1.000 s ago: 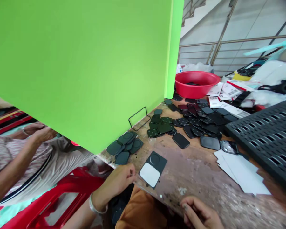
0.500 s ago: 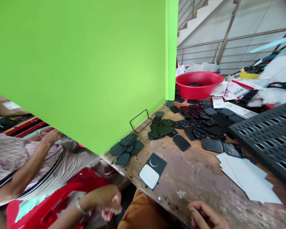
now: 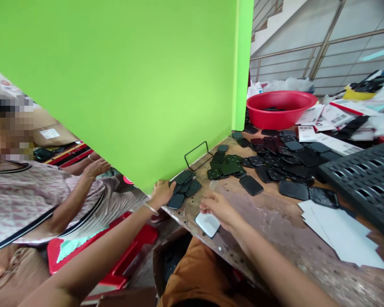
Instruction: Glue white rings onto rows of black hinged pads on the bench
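My left hand (image 3: 162,192) is at the table edge, its bent fingers against the left side of a small pile of dark, rounded square pads (image 3: 191,187). Whether it grips one of them I cannot make out. My right hand (image 3: 216,207) is closed, fingertips curled together, over the upper part of a flat piece with a white rounded panel (image 3: 207,225). That hand hides the dark part of the piece, and what is between its fingers, if anything, does not show.
A green panel (image 3: 131,85) rises behind the pile, a bent wire frame (image 3: 196,155) at its foot. More dark pads (image 3: 251,185), white cards (image 3: 342,234), a black slotted rack (image 3: 365,183) and a red basin (image 3: 281,117) lie rightward. A person (image 3: 28,200) sits at left.
My left hand has moved up from beside my lap to the small pile. My right hand has moved left from the table's front edge onto the white-panelled piece. The view has shifted slightly.
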Motion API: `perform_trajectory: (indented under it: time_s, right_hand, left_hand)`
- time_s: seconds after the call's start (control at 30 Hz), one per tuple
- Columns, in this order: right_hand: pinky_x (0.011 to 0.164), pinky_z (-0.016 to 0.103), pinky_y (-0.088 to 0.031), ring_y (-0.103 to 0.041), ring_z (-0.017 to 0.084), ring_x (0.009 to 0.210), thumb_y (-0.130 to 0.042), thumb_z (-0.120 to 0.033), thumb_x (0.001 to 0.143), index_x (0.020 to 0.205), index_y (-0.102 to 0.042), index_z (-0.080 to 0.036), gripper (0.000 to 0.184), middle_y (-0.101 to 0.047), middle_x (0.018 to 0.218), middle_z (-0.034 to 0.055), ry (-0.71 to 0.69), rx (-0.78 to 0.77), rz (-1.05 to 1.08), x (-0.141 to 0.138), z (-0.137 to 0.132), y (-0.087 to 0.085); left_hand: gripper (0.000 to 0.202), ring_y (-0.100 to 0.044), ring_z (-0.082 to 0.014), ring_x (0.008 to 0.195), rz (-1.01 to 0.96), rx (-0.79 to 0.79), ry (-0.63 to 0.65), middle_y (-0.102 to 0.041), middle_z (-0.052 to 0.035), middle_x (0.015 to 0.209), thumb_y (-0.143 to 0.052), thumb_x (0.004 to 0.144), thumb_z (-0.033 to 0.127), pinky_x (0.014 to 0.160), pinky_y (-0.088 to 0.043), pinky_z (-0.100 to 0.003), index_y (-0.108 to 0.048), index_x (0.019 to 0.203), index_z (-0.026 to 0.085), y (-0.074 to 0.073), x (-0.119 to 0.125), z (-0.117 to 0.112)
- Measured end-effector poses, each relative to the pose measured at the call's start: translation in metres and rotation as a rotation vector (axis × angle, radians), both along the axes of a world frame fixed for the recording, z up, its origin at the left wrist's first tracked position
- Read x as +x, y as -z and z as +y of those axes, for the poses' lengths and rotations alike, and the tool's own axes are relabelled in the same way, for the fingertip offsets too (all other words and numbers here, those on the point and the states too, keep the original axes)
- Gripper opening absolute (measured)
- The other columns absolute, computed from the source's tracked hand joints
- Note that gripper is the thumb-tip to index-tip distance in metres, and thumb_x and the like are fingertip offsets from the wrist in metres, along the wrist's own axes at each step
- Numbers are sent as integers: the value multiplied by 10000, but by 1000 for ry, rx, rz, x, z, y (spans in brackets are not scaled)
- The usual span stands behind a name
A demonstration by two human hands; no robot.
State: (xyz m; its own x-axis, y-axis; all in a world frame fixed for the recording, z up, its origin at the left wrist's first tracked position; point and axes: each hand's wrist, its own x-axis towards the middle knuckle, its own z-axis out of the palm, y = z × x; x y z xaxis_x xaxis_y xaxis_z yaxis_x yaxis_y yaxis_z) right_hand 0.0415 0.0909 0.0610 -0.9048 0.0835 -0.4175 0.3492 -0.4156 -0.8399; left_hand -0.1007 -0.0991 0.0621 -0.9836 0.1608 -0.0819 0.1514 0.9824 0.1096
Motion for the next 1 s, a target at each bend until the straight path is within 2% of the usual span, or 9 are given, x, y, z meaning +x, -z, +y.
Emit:
perform_trajectory:
  time_s: [0.1, 0.23, 0.33, 0.43, 0.6, 0.73, 0.8, 0.87, 1.0]
  right_hand:
    - [645, 277, -544, -616, 122, 707, -603, -263, 883, 1021, -587, -121, 198, -630, 864, 29, -87, 26, -81, -42, -13, 0]
    - [805, 389, -539, -614, 189, 964, -561, -353, 919, 1191, -555, -161, 333, -593, 1163, 77, -146, 124, -140, -60, -26, 1]
    - [757, 355, -545, -626, 170, 890, -572, -329, 912, 1137, -575, -144, 291, -619, 1081, 67, -145, 233, -118, -59, -31, 3]
    - [760, 308, -518, -622, 166, 864, -601, -194, 854, 1033, -603, -126, 191, -650, 977, 58, -120, 352, -25, -50, -37, 1]
    - [871, 324, -451, -590, 211, 994, -566, -182, 803, 1014, -606, -150, 217, -659, 1041, 71, -213, 502, 146, -22, -63, -11]
    - [875, 351, -439, -600, 236, 997, -486, -260, 861, 1044, -606, -146, 247, -665, 1067, 114, -447, 546, 232, 4, -99, -22]
    - [886, 376, -431, -602, 272, 1022, -515, -293, 847, 1076, -606, -115, 304, -662, 1081, 162, -573, 565, 249, 17, -110, -25]
    - [903, 401, -419, -583, 311, 1075, -558, -294, 814, 1145, -585, -79, 395, -636, 1136, 210, -684, 649, 274, 31, -110, -24]
    - [879, 331, -423, -597, 254, 1033, -530, -255, 830, 1107, -631, -157, 311, -658, 1117, 132, -833, 779, 424, 67, -77, -20]
  left_hand:
    - [455, -462, -284, 1212, -20, 77, -70, -534, -125, 1253, -453, 908, 523, 1007, -360, -521, -575, 1129, 145, 3, 4, 4]
    - [474, -474, -322, 1199, -137, 236, -90, -568, -144, 1217, -557, 834, 533, 1000, -367, -484, -605, 1084, 133, 1, 8, 7]
    - [473, -589, -283, 1017, -323, 436, -61, -661, -108, 1024, -623, 777, 527, 880, -457, -382, -624, 1040, 134, -4, 15, 6]
    - [488, -637, -251, 893, -577, 665, -13, -696, -83, 907, -678, 716, 553, 772, -506, -336, -658, 965, 133, -11, 31, 1]
    - [557, -621, -239, 1030, -795, 984, -44, -690, -93, 1060, -763, 650, 526, 900, -494, -330, -639, 1046, 154, -28, 71, -37]
    - [577, -660, -255, 932, -954, 1217, -362, -708, -96, 982, -820, 618, 470, 881, -508, -387, -623, 1055, 149, -36, 102, -91]
    - [639, -665, -275, 912, -987, 1270, -458, -712, -88, 944, -870, 537, 458, 871, -510, -403, -622, 1037, 145, -29, 115, -119]
    - [669, -653, -286, 955, -951, 1249, -496, -708, -70, 970, -903, 492, 390, 890, -500, -396, -615, 1048, 155, -10, 123, -145]
    - [421, -660, -234, 835, -834, 1042, -719, -695, -34, 857, -845, 628, 292, 800, -527, -354, -617, 942, 130, 51, 132, -169]
